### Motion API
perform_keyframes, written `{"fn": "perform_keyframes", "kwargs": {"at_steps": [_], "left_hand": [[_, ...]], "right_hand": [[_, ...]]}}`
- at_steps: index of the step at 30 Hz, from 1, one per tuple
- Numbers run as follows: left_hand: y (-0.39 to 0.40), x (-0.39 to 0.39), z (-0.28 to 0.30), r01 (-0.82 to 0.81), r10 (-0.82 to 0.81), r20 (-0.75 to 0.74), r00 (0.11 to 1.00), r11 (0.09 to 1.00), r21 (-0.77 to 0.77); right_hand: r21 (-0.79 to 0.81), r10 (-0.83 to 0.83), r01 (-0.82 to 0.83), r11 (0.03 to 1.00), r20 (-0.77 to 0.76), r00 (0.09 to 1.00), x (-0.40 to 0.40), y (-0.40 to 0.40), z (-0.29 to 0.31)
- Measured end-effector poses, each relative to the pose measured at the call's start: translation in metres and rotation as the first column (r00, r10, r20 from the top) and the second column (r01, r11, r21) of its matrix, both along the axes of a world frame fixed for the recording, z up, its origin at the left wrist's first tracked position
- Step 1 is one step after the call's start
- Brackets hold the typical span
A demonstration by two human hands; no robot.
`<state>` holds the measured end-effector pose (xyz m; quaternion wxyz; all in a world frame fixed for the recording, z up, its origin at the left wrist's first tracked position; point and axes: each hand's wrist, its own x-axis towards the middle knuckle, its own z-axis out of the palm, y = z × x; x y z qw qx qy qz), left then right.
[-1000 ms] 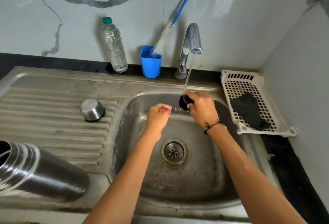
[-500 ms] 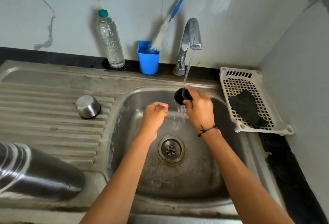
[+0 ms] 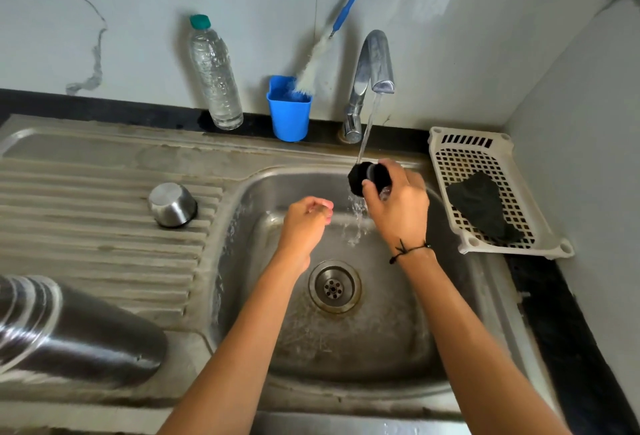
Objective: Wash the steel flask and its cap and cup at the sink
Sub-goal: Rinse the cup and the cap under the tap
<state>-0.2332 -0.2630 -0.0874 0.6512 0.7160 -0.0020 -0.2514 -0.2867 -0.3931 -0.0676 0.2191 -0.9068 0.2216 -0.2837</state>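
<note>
Water runs from the steel tap (image 3: 375,64) onto the black flask cap (image 3: 367,176), which my right hand (image 3: 398,206) grips over the sink basin (image 3: 363,348). Beside it, my left hand (image 3: 304,223) hangs with curled fingers and holds nothing. The steel cup (image 3: 172,205) stands upside down on the ribbed drainboard (image 3: 104,227). The steel flask (image 3: 69,330) lies on its side at the near left, partly cut off by the frame edge.
A clear water bottle (image 3: 214,74) and a blue cup (image 3: 289,111) holding a bottle brush (image 3: 332,26) stand against the back wall. A white plastic basket (image 3: 491,192) with a dark cloth (image 3: 481,206) sits right of the basin. The drain (image 3: 334,287) is uncovered.
My right hand has raised and turned the cap under the stream, and water now splashes off it. My left hand has stayed in place.
</note>
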Motion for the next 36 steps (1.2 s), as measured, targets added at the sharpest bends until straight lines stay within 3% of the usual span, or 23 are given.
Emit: {"fn": "perform_keyframes", "kwargs": {"at_steps": [3, 6, 10, 13, 16, 20, 23, 26, 29, 33, 36], "left_hand": [[0.000, -0.002, -0.001, -0.003, 0.002, -0.011, 1.000, 1.000, -0.004], [0.001, -0.001, -0.001, 0.005, -0.005, -0.012, 1.000, 1.000, 0.001], [0.003, 0.000, 0.000, -0.002, 0.002, -0.016, 1.000, 1.000, -0.005], [0.004, 0.002, -0.002, -0.001, 0.001, -0.018, 1.000, 1.000, -0.006], [0.004, 0.002, -0.004, -0.002, 0.002, -0.029, 1.000, 1.000, 0.000], [0.003, 0.002, -0.003, 0.010, -0.010, -0.019, 1.000, 1.000, -0.005], [0.003, 0.002, -0.003, 0.005, -0.005, -0.011, 1.000, 1.000, -0.002], [0.002, 0.004, -0.001, 0.006, -0.006, -0.004, 1.000, 1.000, -0.001], [0.003, 0.002, -0.003, 0.006, -0.006, -0.009, 1.000, 1.000, 0.010], [0.003, 0.002, -0.005, 0.009, -0.009, -0.018, 1.000, 1.000, 0.002], [0.001, 0.001, -0.005, 0.008, -0.008, -0.033, 0.999, 1.000, -0.011]], "right_hand": [[-0.005, 0.019, -0.020, 1.000, -0.138, 0.990, 0.003, 0.002, -0.001], [-0.026, 0.006, -0.005, 1.000, 0.003, 1.000, 0.004, 0.007, -0.003], [0.083, -0.039, 0.052, 0.995, -0.151, 0.988, 0.010, 0.008, 0.000], [0.116, -0.067, 0.072, 0.991, -0.050, 0.997, 0.010, 0.008, 0.002], [0.115, -0.045, 0.064, 0.991, -0.167, 0.985, 0.011, 0.008, 0.002], [0.076, -0.030, 0.036, 0.996, -0.085, 0.996, 0.015, 0.003, 0.004], [0.041, -0.007, 0.015, 0.999, -0.199, 0.980, 0.015, 0.002, 0.004], [0.029, -0.019, 0.022, 0.999, -0.084, 0.996, 0.014, 0.006, 0.001], [0.054, -0.015, 0.028, 0.998, -0.220, 0.975, 0.013, 0.008, 0.003], [0.040, -0.073, 0.074, 0.996, -0.024, 0.997, 0.011, 0.007, 0.008], [0.050, -0.032, 0.043, 0.998, -0.212, 0.977, 0.015, 0.006, 0.006]]}}
